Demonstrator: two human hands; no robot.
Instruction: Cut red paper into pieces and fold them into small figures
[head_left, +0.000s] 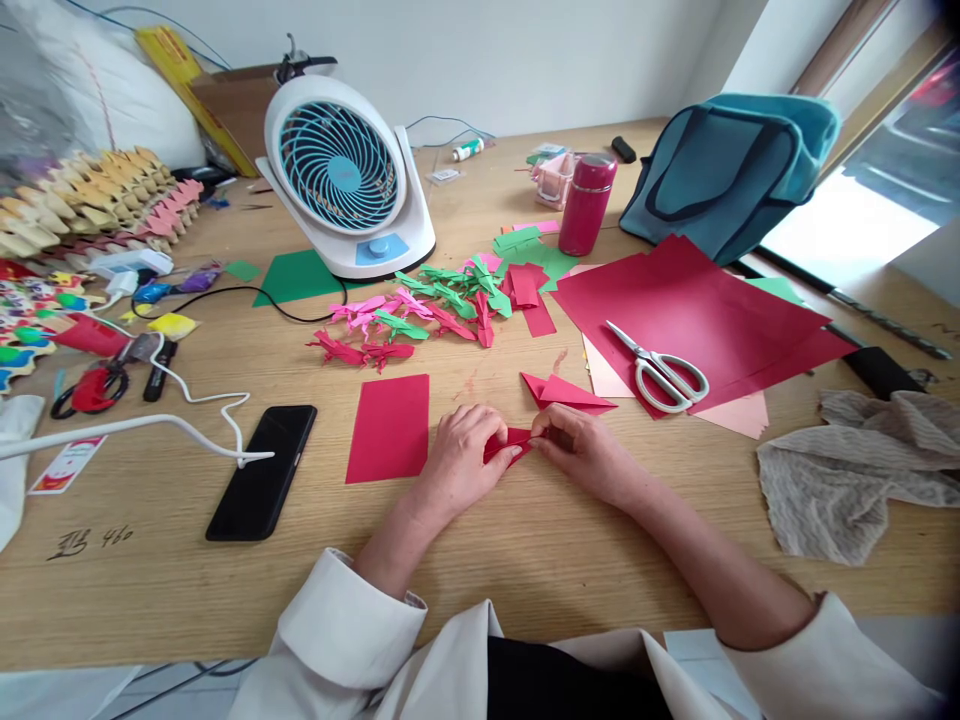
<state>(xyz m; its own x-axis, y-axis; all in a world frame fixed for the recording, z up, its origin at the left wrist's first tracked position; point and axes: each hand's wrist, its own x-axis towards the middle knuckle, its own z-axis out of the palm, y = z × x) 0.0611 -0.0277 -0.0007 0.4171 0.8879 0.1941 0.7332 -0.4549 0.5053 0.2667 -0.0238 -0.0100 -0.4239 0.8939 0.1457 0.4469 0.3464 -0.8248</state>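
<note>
Between my two hands is a small folded piece of red paper [511,440], low over the wooden table. My left hand [466,447] holds its left part down, the thumb along the near edge. With thumb and forefinger pressed together, my right hand [574,445] pinches its right tip. The palms cover part of the folds. Just beyond my hands lies another folded red paper [568,392] with pointed ends. A flat stack of red paper rectangles [388,428] is left of my left hand.
Behind lie several pink, green and red folded paper figures [427,305]. White-handled scissors [660,370] rest on large red sheets [697,310] at right. A phone [262,472] with a white cable lies left. A fan [345,180], a red flask [587,205] and a blue bag [727,175] stand farther back.
</note>
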